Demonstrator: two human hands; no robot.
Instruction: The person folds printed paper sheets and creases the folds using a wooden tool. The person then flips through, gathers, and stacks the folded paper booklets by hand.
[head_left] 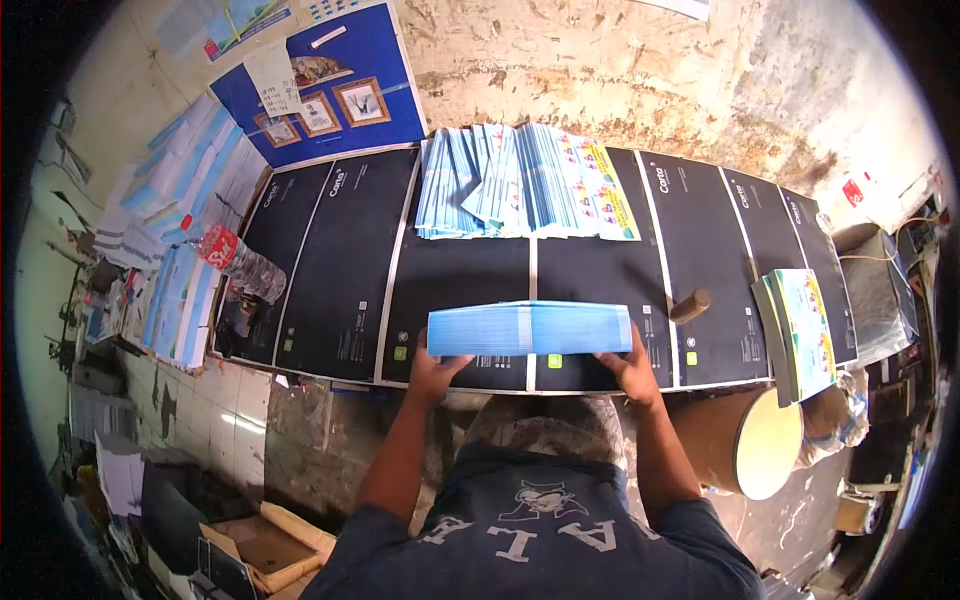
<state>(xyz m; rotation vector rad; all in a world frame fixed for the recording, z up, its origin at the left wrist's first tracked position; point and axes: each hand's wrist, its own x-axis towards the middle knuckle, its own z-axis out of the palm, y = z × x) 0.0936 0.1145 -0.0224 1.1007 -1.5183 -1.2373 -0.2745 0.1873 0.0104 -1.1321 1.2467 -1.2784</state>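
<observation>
A thick stack of blue printed sheets (530,330) is held near the front edge of the black table, its layered edge facing up towards me. My left hand (433,372) grips its left end, with the thumb along the lower edge. At the right end, my right hand (632,370) holds the stack the same way. Beyond it, near the wall, a fanned row of blue and white printed sheets (500,185) lies on the table, with colourful covers showing at its right side.
The black table (340,250) spans the view. A short wooden peg (690,305) stands right of my hands; farther right lies a pile of booklets (800,330). At the left are a plastic bottle (243,264) and paper stacks (180,300). A round drum (768,443) stands below the table's right edge.
</observation>
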